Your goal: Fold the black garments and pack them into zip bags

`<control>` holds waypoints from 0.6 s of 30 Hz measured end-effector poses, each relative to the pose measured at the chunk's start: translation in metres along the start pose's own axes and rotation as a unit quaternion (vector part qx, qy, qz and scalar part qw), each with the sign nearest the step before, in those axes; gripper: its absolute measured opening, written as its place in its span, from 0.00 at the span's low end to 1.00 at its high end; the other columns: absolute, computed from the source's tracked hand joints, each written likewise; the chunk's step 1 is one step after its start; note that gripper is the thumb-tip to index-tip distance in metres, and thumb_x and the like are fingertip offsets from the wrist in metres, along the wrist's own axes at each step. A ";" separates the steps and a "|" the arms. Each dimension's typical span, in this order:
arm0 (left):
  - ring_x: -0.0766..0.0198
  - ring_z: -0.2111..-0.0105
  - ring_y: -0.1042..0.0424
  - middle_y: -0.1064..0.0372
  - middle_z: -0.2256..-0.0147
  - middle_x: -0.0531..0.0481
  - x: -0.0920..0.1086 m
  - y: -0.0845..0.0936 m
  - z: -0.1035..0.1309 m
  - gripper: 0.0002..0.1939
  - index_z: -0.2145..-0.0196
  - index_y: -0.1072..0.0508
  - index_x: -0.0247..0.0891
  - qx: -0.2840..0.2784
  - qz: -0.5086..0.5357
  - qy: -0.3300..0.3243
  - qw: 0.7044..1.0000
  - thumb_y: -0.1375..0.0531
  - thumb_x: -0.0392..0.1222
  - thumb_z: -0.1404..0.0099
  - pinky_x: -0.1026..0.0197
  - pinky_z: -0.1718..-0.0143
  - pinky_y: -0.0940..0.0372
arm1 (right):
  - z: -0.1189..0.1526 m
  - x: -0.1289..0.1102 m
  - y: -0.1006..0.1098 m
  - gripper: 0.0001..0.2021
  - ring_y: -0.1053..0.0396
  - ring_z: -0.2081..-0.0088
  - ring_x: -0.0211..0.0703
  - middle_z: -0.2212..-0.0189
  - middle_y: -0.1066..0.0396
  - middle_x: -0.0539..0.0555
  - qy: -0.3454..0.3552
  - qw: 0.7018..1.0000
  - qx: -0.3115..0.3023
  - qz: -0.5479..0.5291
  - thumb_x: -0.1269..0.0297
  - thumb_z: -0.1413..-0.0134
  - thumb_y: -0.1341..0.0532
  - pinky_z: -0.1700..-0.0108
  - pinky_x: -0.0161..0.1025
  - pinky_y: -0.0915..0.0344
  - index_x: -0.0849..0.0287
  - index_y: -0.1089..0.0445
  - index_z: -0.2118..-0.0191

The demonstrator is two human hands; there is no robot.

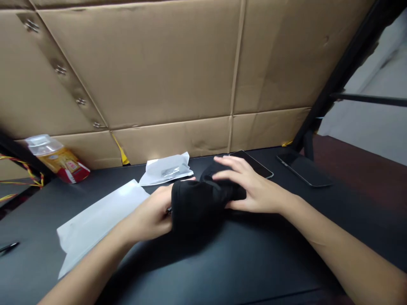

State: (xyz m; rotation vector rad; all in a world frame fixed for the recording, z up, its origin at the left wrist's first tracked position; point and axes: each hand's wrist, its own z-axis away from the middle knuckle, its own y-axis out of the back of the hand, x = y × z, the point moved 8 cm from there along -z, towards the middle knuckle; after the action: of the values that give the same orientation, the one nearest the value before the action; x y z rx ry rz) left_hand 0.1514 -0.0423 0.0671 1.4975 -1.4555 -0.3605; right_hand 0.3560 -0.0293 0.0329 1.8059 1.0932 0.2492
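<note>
A black cloth item is held just above the dark tabletop, with its hemmed open edge facing left. My left hand is at that edge, its fingers partly hidden by the fabric; one fingertip shows along the top. A small glint shows beside the left fingers, too little to name. From the right, my right hand grasps the bunched end of the cloth, thumb below and fingers curved over it. What kind of garment or pouch the cloth is, I cannot tell.
White plastic bags lie left, with a smaller white packet behind. A phone and a dark phone-like slab rest at the back right. A yellow-red bottle leans left. Cardboard walls the back; a pen lies far left.
</note>
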 end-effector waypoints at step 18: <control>0.52 0.44 0.22 0.18 0.51 0.50 0.035 0.015 0.002 0.17 0.59 0.17 0.47 -0.011 -0.008 -0.028 1.000 0.44 0.31 0.26 0.46 0.39 0.27 | 0.009 -0.006 -0.011 0.42 0.28 0.41 0.56 0.39 0.29 0.58 -0.117 0.971 -0.134 -0.159 0.50 0.50 0.23 0.44 0.50 0.27 0.47 0.42 0.34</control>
State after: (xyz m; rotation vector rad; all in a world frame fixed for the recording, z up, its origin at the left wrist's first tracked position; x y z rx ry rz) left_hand 0.1486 -0.0708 0.0919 1.4915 -1.4804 -0.4307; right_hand 0.3517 -0.0386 0.0214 1.3587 1.1040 -0.0103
